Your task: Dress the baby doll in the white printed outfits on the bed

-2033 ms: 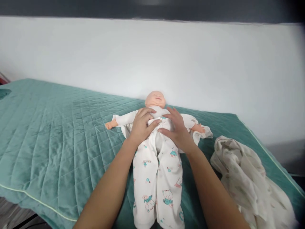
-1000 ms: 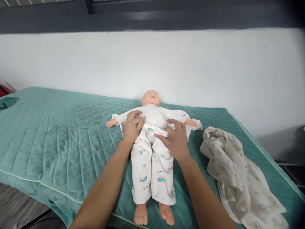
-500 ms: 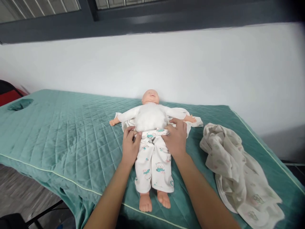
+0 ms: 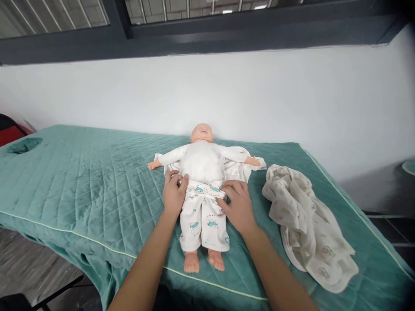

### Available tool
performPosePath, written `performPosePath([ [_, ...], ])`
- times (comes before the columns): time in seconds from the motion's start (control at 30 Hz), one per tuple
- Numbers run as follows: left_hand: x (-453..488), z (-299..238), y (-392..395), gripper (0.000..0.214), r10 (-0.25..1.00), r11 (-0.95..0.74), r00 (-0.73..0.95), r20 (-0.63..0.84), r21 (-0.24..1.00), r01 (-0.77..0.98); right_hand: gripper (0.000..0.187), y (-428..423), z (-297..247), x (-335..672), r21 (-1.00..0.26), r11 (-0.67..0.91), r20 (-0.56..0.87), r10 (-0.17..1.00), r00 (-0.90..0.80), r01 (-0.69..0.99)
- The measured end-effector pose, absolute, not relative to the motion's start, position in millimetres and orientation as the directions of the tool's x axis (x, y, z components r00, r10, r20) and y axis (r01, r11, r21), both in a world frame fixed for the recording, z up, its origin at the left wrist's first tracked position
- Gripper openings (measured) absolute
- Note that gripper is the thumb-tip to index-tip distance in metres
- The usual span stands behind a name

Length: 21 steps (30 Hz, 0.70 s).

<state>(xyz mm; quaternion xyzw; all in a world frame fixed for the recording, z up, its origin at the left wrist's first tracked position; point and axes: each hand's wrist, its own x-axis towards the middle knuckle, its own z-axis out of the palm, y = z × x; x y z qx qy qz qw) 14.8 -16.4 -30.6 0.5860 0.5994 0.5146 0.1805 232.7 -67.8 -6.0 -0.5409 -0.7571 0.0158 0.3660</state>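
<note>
A baby doll [image 4: 202, 160] lies on its back on a teal quilted table [image 4: 81, 181], head toward the white wall, arms spread, bare feet near the front edge. It wears white printed trousers [image 4: 203, 220]; its white cloth belly is bare. My left hand [image 4: 174, 194] pinches the trousers' waistband at the doll's left-hand side. My right hand [image 4: 237, 203] grips the waistband on the other side, fingers curled into the fabric. An opened white garment lies under the doll's back and arms.
A crumpled pale printed cloth [image 4: 304, 220] lies on the table to the right of the doll. A face hole [image 4: 24, 144] is at the table's far left. A dark window frame [image 4: 194, 30] runs above the wall. Floor shows below the front edge.
The trousers' waistband has slid down from the doll's chest to its hips, baring the white belly. Both hands moved down with it. The camera view pulled back and up.
</note>
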Motion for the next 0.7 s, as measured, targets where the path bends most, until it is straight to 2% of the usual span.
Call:
performPosePath([
  [0.13,14.4,-29.5,-17.3,0.035,0.887,-0.212,-0.254,0.385,0.830,0.516,0.005,-68.6,-5.8,229.8,-0.504,0.308,0.411,0.907,-0.090,0.807],
  [0.23,13.9,-28.6,-19.5,0.035,0.873,-0.222,-0.261,0.411,0.813,0.538,0.016,-65.3,-6.4,230.2,-0.645,0.153,0.225,0.974,-0.005,0.748],
  [0.33,12.7,-29.5,-20.6,0.034,0.860,-0.218,-0.277,0.428,0.800,0.559,0.027,-61.3,-6.9,233.2,-0.751,0.072,0.089,0.996,-0.007,0.656],
  [0.47,10.3,-31.9,-19.7,0.036,0.873,-0.197,-0.281,0.399,0.815,0.545,0.027,-58.4,-7.6,238.0,-0.839,0.046,0.045,0.999,-0.015,0.543],
  [0.7,11.6,-30.9,-21.3,0.030,0.907,-0.228,-0.251,0.338,0.895,0.384,0.058,-58.9,-4.9,243.3,-0.940,0.021,-0.021,0.993,-0.118,0.340],
])
